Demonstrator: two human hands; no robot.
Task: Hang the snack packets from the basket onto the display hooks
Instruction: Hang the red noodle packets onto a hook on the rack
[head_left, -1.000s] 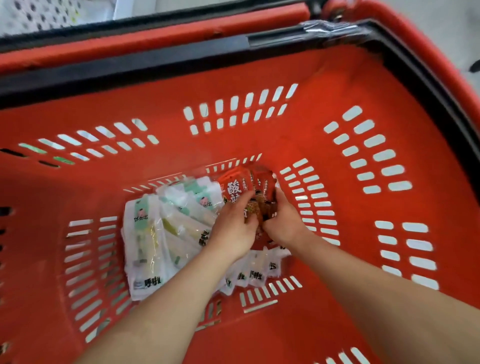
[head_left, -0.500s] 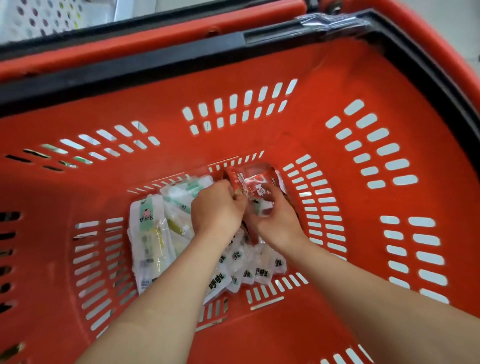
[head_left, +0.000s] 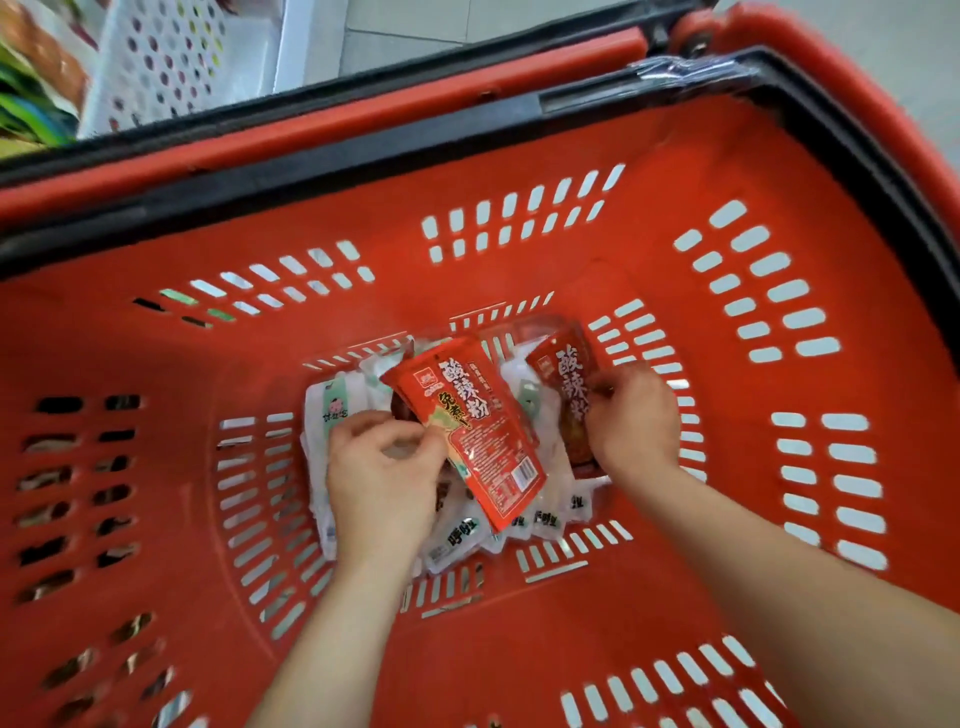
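Note:
Both hands reach down into a red slotted basket (head_left: 727, 467). My left hand (head_left: 384, 467) pinches the left edge of a red snack packet (head_left: 478, 436) with large white characters, lifted and tilted above the pile. My right hand (head_left: 631, 421) grips a second red packet (head_left: 563, 374) at the bottom's right side. Under them lie several white packets (head_left: 332, 410), partly hidden by my hands. No display hooks are visible.
The basket has a black rim (head_left: 311, 171) and a red handle (head_left: 363, 124) along its far side. Beyond it at the top left stands a white perforated panel (head_left: 156, 62) with colourful goods (head_left: 31, 88) beside it. Grey floor shows at the top.
The two hands, bunched together over the red packets before, have drawn apart. Each now holds its own red packet, and the left one has been raised off the pile.

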